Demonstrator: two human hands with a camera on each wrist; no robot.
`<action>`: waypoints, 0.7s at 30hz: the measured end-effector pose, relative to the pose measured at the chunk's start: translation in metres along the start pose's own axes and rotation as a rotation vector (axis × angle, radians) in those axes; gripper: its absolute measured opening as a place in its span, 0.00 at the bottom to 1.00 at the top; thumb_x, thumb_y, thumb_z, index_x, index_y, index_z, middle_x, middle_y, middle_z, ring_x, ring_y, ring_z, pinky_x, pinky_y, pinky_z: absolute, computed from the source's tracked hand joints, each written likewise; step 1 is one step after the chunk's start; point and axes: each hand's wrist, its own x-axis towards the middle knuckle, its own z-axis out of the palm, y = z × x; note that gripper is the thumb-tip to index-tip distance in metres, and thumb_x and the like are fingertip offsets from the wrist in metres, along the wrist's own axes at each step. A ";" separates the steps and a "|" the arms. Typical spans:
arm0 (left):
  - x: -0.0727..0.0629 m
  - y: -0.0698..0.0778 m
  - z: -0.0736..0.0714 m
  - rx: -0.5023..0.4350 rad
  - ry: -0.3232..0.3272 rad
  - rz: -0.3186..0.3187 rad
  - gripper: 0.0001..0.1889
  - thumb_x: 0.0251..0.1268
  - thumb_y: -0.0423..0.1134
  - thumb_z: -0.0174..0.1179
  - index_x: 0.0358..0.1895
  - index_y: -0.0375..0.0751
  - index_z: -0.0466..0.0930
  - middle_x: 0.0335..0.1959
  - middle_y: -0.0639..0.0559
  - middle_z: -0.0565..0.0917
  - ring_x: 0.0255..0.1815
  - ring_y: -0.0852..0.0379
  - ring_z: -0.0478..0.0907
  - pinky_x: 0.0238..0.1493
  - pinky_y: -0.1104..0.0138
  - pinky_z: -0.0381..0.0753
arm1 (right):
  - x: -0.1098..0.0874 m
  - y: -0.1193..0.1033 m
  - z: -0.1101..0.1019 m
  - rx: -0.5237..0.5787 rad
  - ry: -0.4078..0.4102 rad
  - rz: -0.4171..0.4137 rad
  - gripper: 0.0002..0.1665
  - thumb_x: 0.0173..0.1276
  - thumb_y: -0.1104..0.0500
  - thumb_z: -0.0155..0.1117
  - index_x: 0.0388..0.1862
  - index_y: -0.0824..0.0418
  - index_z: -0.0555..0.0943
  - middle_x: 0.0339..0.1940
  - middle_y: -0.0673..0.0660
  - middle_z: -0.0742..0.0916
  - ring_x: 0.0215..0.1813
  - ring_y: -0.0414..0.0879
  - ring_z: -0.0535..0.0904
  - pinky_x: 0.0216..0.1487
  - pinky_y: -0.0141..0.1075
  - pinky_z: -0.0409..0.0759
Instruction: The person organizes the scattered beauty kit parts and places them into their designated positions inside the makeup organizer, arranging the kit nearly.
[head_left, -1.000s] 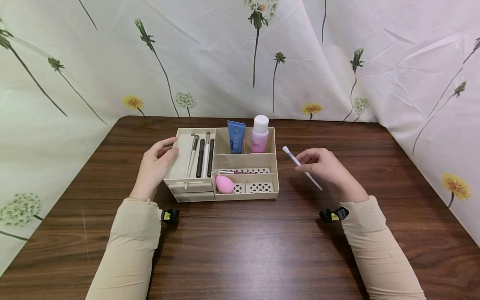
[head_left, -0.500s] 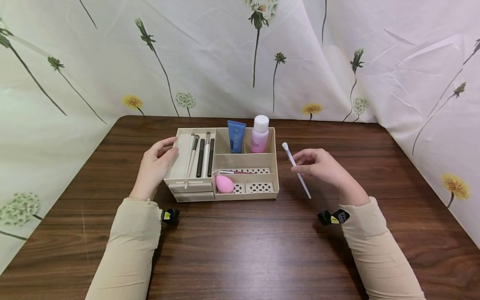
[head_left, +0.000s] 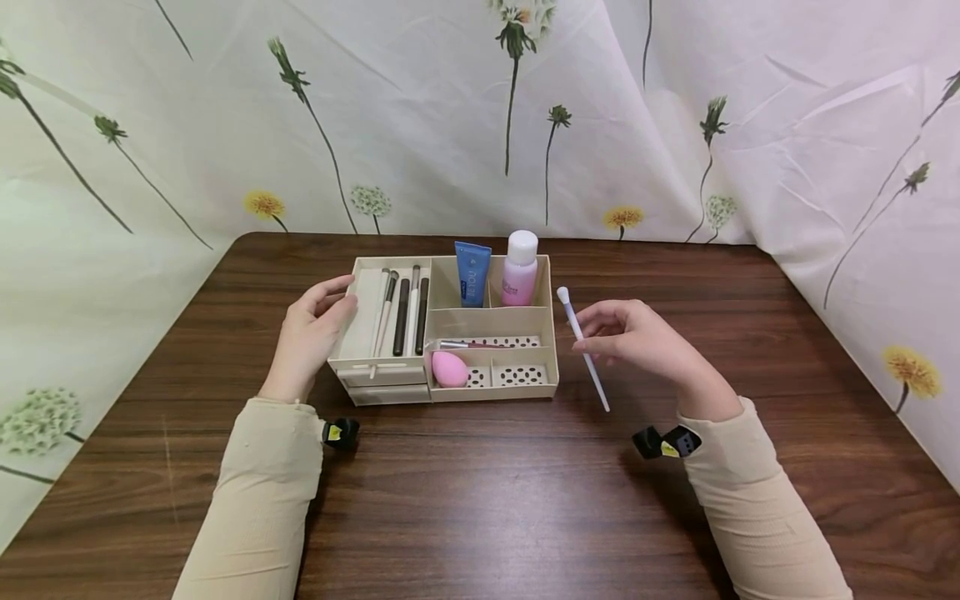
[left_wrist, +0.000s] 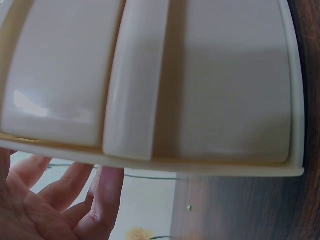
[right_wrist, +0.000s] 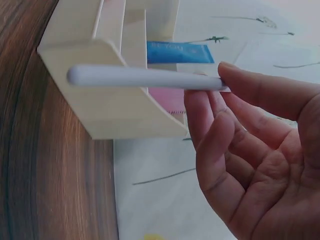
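In the head view, my right hand [head_left: 636, 342] pinches a slim white makeup brush [head_left: 592, 375] between thumb and fingertips, just right of the cream organizer [head_left: 555, 375]. The brush slants, its pale bristle head [head_left: 563, 295] pointing away from me. Up close in the right wrist view, the handle [right_wrist: 120, 76] reaches past the fingertips toward the organizer's side. My left hand [head_left: 311, 325] rests against the organizer's left side. From the left wrist, its relaxed fingers [left_wrist: 107, 200] show beside the edge of the drawer fronts [left_wrist: 230, 100].
Several brushes and dark sticks [head_left: 401, 317] lie in the left tray. A blue tube [head_left: 472, 279] and a pink bottle [head_left: 519, 279] stand in the back compartments. A thin brush [head_left: 468, 344] lies in the middle compartment, a pink sponge [head_left: 449, 369] in front. Floral cloth [head_left: 420, 125] hangs behind the table [head_left: 480, 500].
My right hand has shifted slightly left toward the organizer. The brush in it has turned steeper, its handle end swinging left and nearer to me. The left hand stays in place.
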 end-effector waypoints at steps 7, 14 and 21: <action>0.001 -0.001 0.000 -0.009 0.001 -0.002 0.26 0.76 0.49 0.49 0.73 0.47 0.67 0.65 0.38 0.75 0.62 0.49 0.71 0.50 0.70 0.70 | 0.000 -0.005 0.010 0.033 0.002 -0.011 0.17 0.63 0.65 0.69 0.51 0.69 0.81 0.33 0.55 0.85 0.27 0.44 0.80 0.31 0.38 0.81; 0.000 -0.001 0.000 0.002 0.009 0.003 0.26 0.76 0.49 0.49 0.73 0.46 0.68 0.64 0.38 0.76 0.62 0.48 0.72 0.52 0.69 0.70 | 0.005 -0.012 0.019 0.078 -0.029 -0.046 0.22 0.62 0.67 0.68 0.55 0.74 0.78 0.32 0.56 0.84 0.24 0.41 0.77 0.29 0.35 0.78; 0.001 -0.002 -0.001 0.006 0.000 0.000 0.26 0.76 0.49 0.49 0.73 0.47 0.67 0.65 0.38 0.76 0.62 0.49 0.72 0.51 0.70 0.70 | 0.012 -0.020 0.029 0.129 -0.048 -0.044 0.25 0.62 0.68 0.69 0.58 0.73 0.76 0.33 0.56 0.83 0.25 0.43 0.77 0.30 0.36 0.78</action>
